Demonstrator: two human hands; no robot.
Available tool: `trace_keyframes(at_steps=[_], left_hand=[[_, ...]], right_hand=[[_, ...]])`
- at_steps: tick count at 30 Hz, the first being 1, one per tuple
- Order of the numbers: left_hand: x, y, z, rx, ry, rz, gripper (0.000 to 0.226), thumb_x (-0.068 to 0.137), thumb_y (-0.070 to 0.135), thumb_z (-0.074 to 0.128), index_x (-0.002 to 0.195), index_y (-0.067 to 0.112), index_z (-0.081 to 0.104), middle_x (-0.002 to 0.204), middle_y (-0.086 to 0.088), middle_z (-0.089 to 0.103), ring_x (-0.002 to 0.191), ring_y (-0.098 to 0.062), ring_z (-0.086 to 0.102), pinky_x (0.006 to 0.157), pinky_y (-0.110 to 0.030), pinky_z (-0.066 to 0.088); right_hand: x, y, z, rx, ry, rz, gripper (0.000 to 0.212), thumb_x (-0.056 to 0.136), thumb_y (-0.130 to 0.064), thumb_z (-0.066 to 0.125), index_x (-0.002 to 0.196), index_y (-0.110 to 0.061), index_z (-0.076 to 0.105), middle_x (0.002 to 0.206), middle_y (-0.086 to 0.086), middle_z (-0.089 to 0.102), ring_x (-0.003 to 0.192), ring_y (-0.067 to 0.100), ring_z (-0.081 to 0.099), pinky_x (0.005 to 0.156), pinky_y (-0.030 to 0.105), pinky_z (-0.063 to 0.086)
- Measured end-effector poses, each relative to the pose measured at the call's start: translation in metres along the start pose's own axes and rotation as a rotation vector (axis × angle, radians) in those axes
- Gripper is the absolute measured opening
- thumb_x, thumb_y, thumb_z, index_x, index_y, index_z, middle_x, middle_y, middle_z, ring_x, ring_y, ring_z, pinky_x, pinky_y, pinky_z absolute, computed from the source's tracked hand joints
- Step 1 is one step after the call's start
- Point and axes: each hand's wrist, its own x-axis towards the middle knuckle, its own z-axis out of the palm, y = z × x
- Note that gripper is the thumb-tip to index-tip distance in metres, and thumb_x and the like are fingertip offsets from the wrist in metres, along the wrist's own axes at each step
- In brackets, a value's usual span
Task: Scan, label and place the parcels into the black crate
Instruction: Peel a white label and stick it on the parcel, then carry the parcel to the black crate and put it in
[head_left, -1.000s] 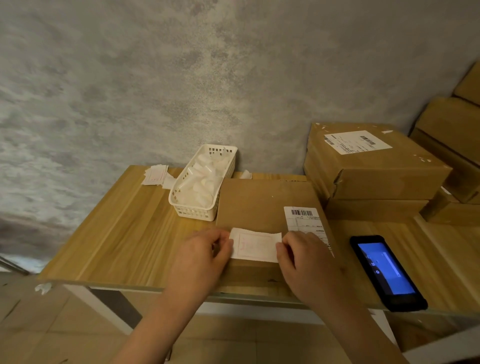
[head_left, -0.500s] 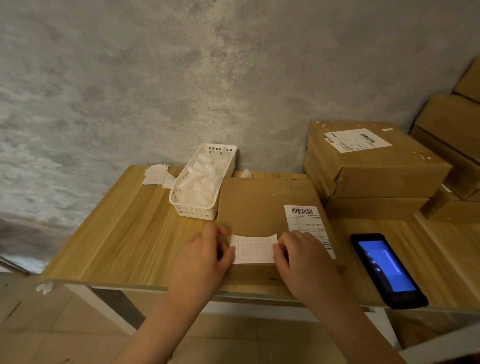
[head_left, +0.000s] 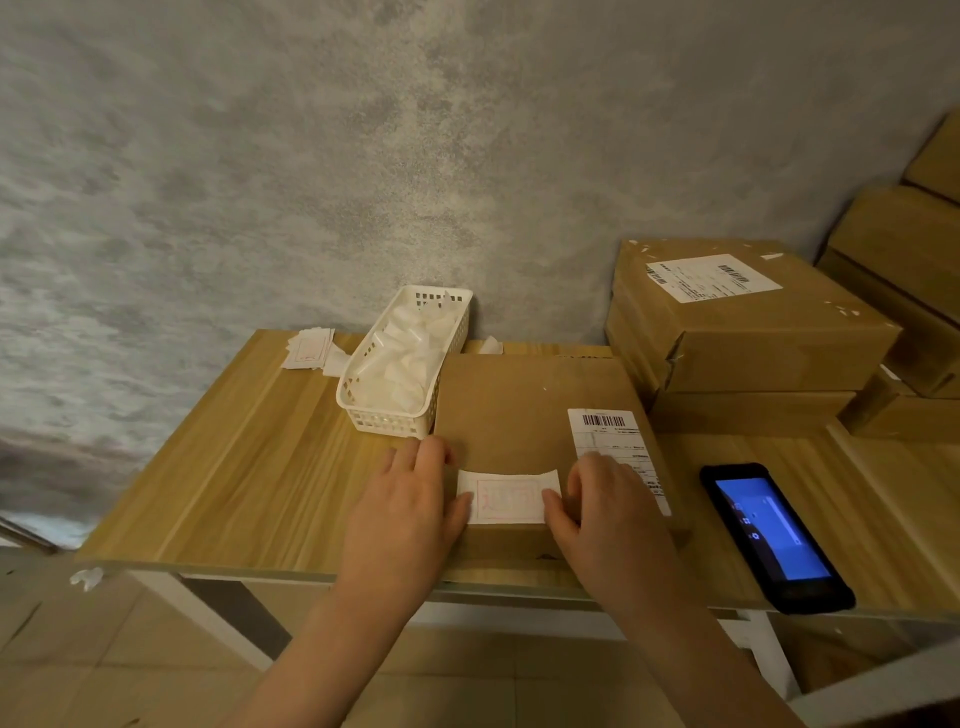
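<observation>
Only the one head view here, looking down over a light wood-grain table (head_left: 249, 467) against a blotchy grey plaster wall (head_left: 260, 156).

Writing first: the flat cardboard parcel (head_left: 519, 410) in the middle has a white shipping label (head_left: 608, 431) on its right side with a barcode on top, but the print below is too small to read. Near the front edge of the same parcel sits a small white sticker (head_left: 506, 496) with a red outlined box and red characters inside; I can't make them out. Its top edge curls up a bit.

Left hand (head_left: 402, 514) lies flat with the fingers stretched out over the parcel's left edge, thumb pressing the sticker's left end. Right hand (head_left: 613, 509) rests on the parcel too, thumb on the sticker's right end, fingers loosely bent over the shipping label. Neither is gripping anything, just pressing down.

Containers: a white slotted plastic basket (head_left: 363, 410) touches the parcel's back-left corner, stuffed with crumpled white paper bits. Behind it lies a small pile of loose stickers (head_left: 309, 348).

On the right, a stack of brown boxes (head_left: 753, 343), the top one wearing its own barcode label. More cartons (head_left: 904, 244) sit further right. A black handheld (head_left: 774, 535) with a lit blue screen lies flat near the table's front-right.
</observation>
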Motion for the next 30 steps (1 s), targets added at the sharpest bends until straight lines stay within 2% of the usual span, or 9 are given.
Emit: trace_keyframes(at_steps=[4,7,11,17,20,22,24,27,30], left_hand=[[-0.007,0.0,0.008,0.009,0.077,0.217,0.029,0.1,0.033,0.042,0.118,0.019,0.06,0.119,0.003,0.059,0.107,-0.02,0.057,0.09,-0.036,0.045],[-0.016,0.005,0.016,0.028,-0.04,0.284,0.05,0.105,0.042,0.03,0.145,0.017,0.047,0.152,0.001,0.045,0.143,-0.016,0.038,0.116,-0.037,0.025],[-0.02,-0.003,0.025,0.181,-0.167,0.284,0.067,0.099,0.052,0.031,0.15,0.008,0.039,0.156,-0.009,0.037,0.145,-0.022,0.035,0.116,-0.04,0.019],[-0.024,-0.002,0.027,0.233,-0.229,0.258,0.073,0.093,0.052,0.036,0.149,0.007,0.039,0.156,-0.013,0.038,0.143,-0.026,0.039,0.112,-0.043,0.023],[-0.024,-0.002,0.023,0.065,-0.252,0.225,0.078,0.094,0.065,0.025,0.157,0.019,0.02,0.165,0.0,0.012,0.152,-0.014,0.011,0.122,-0.033,0.008],[-0.021,-0.006,0.014,-0.24,-0.296,0.122,0.077,0.091,0.07,0.023,0.157,0.033,0.009,0.163,0.019,-0.005,0.149,0.004,-0.008,0.121,-0.022,-0.001],[-0.018,-0.014,0.012,-0.512,-0.25,-0.026,0.065,0.093,0.065,0.033,0.153,0.042,0.021,0.16,0.028,0.006,0.146,0.012,0.002,0.119,-0.021,0.008],[-0.011,-0.027,0.017,-0.837,-0.147,-0.33,0.045,0.098,0.059,0.038,0.14,0.044,0.043,0.147,0.021,0.043,0.137,-0.002,0.038,0.111,-0.027,0.034],[-0.005,-0.03,0.028,-0.958,-0.228,-0.587,0.04,0.101,0.056,0.031,0.137,0.045,0.044,0.132,0.02,0.052,0.124,-0.01,0.049,0.095,-0.026,0.036]], right_hand=[[-0.006,0.002,0.005,0.004,0.216,-0.103,0.019,0.098,-0.035,0.051,0.108,-0.02,0.054,0.102,-0.002,0.061,0.094,0.014,0.058,0.079,0.03,0.056],[-0.014,0.0,0.012,-0.107,0.119,-0.25,0.046,0.103,-0.039,0.031,0.135,-0.014,0.052,0.136,0.004,0.057,0.127,0.02,0.051,0.105,0.043,0.043],[-0.018,0.004,0.017,-0.256,-0.066,-0.235,0.07,0.099,-0.061,0.017,0.146,-0.015,0.041,0.153,0.003,0.04,0.142,0.023,0.036,0.115,0.047,0.02],[-0.019,0.004,0.018,-0.272,-0.119,-0.154,0.075,0.097,-0.063,0.012,0.146,-0.015,0.041,0.151,0.003,0.043,0.14,0.022,0.039,0.115,0.045,0.018],[-0.019,0.006,0.014,-0.182,-0.102,-0.202,0.074,0.096,-0.064,0.012,0.149,-0.017,0.033,0.156,0.0,0.034,0.145,0.017,0.029,0.121,0.04,0.017],[-0.019,0.013,0.005,0.009,-0.074,-0.123,0.07,0.096,-0.062,0.02,0.152,-0.021,0.025,0.158,-0.006,0.025,0.145,0.01,0.019,0.118,0.034,0.02],[-0.019,0.027,-0.008,0.149,0.102,0.002,0.058,0.098,-0.052,0.035,0.147,-0.021,0.032,0.149,-0.003,0.039,0.135,0.011,0.036,0.105,0.032,0.042],[-0.012,0.052,-0.023,0.346,0.222,0.225,0.046,0.099,-0.039,0.04,0.141,-0.022,0.04,0.131,-0.002,0.051,0.115,0.007,0.047,0.078,0.015,0.046],[-0.007,0.079,-0.018,0.708,0.111,0.521,0.037,0.102,-0.04,0.037,0.134,-0.027,0.049,0.118,-0.007,0.056,0.108,0.012,0.052,0.069,0.017,0.04]])
